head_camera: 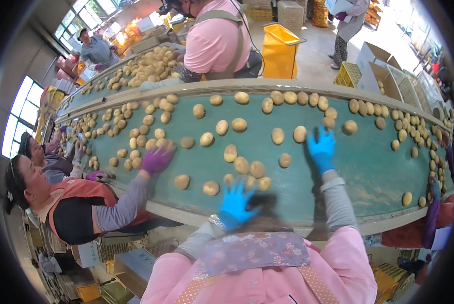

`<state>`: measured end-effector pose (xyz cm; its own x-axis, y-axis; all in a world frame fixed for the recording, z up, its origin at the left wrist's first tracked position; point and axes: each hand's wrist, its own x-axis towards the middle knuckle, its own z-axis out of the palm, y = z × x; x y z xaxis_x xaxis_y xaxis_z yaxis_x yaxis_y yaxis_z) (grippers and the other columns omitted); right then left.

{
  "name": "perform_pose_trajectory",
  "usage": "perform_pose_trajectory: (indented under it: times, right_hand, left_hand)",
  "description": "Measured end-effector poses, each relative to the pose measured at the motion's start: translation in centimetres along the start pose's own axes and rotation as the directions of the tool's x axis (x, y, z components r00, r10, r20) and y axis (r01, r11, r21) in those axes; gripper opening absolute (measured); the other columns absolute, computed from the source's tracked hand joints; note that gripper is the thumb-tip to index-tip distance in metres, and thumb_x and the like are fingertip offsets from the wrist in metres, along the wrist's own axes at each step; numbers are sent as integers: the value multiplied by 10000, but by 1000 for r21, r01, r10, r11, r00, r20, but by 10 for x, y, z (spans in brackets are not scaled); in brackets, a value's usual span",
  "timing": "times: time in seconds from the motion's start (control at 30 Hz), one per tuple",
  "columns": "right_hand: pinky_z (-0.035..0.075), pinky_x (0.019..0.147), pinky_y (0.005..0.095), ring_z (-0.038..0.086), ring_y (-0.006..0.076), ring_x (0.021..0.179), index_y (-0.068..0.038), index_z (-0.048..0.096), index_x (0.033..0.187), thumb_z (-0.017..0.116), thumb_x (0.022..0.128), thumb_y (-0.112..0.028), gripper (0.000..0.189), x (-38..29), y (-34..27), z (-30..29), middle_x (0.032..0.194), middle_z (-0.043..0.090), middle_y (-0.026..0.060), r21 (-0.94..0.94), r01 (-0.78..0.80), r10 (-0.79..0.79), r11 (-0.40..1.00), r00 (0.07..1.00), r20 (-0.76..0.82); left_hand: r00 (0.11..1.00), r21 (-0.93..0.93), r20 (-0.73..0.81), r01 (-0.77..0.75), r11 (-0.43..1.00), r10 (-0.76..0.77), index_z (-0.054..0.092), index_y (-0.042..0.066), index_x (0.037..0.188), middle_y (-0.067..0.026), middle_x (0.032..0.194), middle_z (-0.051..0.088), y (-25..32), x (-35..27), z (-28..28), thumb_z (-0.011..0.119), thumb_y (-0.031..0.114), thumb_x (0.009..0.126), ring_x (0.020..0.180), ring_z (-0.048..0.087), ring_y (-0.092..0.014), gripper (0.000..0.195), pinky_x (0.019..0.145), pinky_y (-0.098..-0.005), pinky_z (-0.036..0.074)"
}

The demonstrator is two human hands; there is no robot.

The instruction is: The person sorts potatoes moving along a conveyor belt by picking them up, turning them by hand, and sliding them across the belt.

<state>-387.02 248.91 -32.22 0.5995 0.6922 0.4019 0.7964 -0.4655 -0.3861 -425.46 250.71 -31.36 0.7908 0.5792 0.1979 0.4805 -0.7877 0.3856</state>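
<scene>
A green conveyor belt [257,205] covered with scattered potatoes lies before me. My left hand [237,203], in a blue glove, hovers or rests low over the near part of the belt, fingers spread, its tips by a small group of potatoes [251,183]. It is slightly blurred. My right hand [321,148], gloved in blue too, reaches farther across with its fingertips at a potato [328,122]; whether it grips that one I cannot tell. Another potato [299,134] lies just left of this hand, and one more [350,127] to its right.
A co-worker's purple-gloved hand [158,157] touches potatoes at the left. More co-workers stand along both ends. Beyond the belt's far rim [272,85], a person in pink works at a second belt, near a yellow bag [279,53] on a frame. Cardboard boxes [384,79] stand at the back right.
</scene>
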Motion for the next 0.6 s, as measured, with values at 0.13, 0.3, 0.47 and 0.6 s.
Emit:
perform_pose_trajectory:
  times: [0.13,0.3,0.47,0.6]
  right_hand:
    - [351,1105,622,510,424,1316,-122,610,1406,653,929,-456,583,-52,-118,18,1454,546,187,-128,356,-334,926,928,164]
    - [471,988,547,604,410,1155,-133,673,1328,734,878,-390,522,-88,-166,10,1287,623,170,383,411,-540,828,768,345]
    - [555,845,488,675,386,966,-69,699,1265,706,933,-161,345,-31,-202,-4,1138,685,179,627,76,-355,776,873,333]
    - [543,904,492,656,382,1061,-61,652,1333,700,957,-274,435,29,-239,46,1197,663,204,420,376,-425,826,905,27]
  left_hand:
    - [985,107,70,-166,980,159,591,148,1429,-214,1473,495,-39,-4,-8,736,516,844,1346,462,-458,706,1102,-642,327]
    - [953,110,-220,234,966,-206,634,102,1359,-211,1355,588,-140,-44,-39,743,423,847,1227,542,-474,614,1053,-554,422]
    - [748,-255,-306,531,808,-589,639,32,1326,-258,1382,576,-208,-88,-70,783,335,869,1168,608,-483,567,994,-520,503]
    - [749,-113,-278,596,795,-601,556,15,1404,-239,1487,516,-204,-108,-65,763,396,864,1349,475,-479,693,1063,-590,401]
